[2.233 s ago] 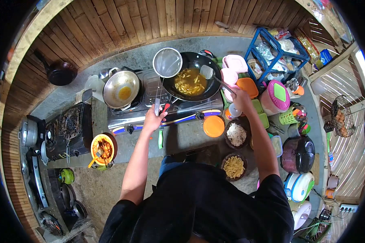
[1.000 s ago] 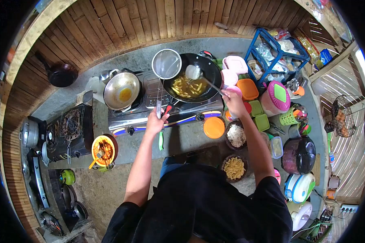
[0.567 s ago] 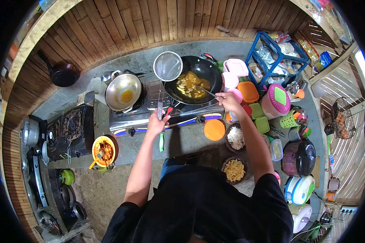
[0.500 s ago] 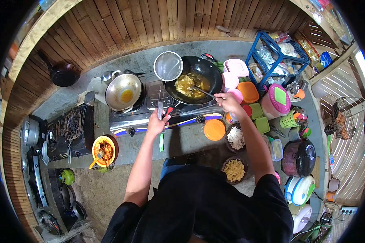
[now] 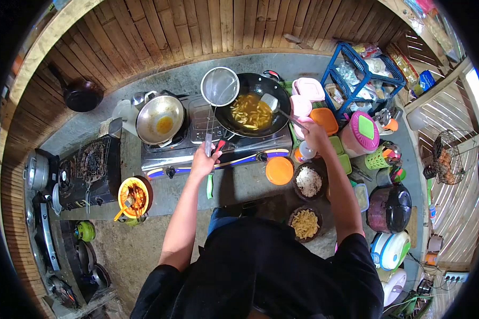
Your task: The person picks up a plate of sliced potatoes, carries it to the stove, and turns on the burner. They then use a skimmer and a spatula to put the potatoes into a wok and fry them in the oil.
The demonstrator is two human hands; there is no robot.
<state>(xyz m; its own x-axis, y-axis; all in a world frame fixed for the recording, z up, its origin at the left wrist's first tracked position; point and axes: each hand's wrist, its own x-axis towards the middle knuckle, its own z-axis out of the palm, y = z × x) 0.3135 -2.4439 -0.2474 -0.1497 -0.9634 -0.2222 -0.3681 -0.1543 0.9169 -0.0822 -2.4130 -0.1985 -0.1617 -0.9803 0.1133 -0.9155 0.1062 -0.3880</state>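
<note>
My left hand (image 5: 205, 160) is closed around the handle of a mesh strainer (image 5: 220, 86), whose round basket overlaps the left rim of a black wok (image 5: 253, 81). In the wok, many small pale strips of food (image 5: 246, 110) lie in bubbling yellow-brown oil. My right hand (image 5: 316, 136) grips the handle of a spatula (image 5: 270, 101). Its flat metal blade shows at the wok's right inner wall, beside the oil. Below my left hand, on the counter edge, lies a knife with a green handle (image 5: 209, 186).
A lighter metal pan (image 5: 147, 118) with a little oil sits on the stove's (image 5: 197, 162) left burner. Bowls of white shreds (image 5: 308, 181) and yellow strips (image 5: 305, 224), an orange lid (image 5: 279, 170) and several plastic containers stand at right. An orange bowl (image 5: 124, 190) of dark red sauce is at left.
My right hand has moved right and drawn the spatula from the food to the wok's right wall. The food, bunched at left before, now spreads through the oil. The strainer stays nearly still.
</note>
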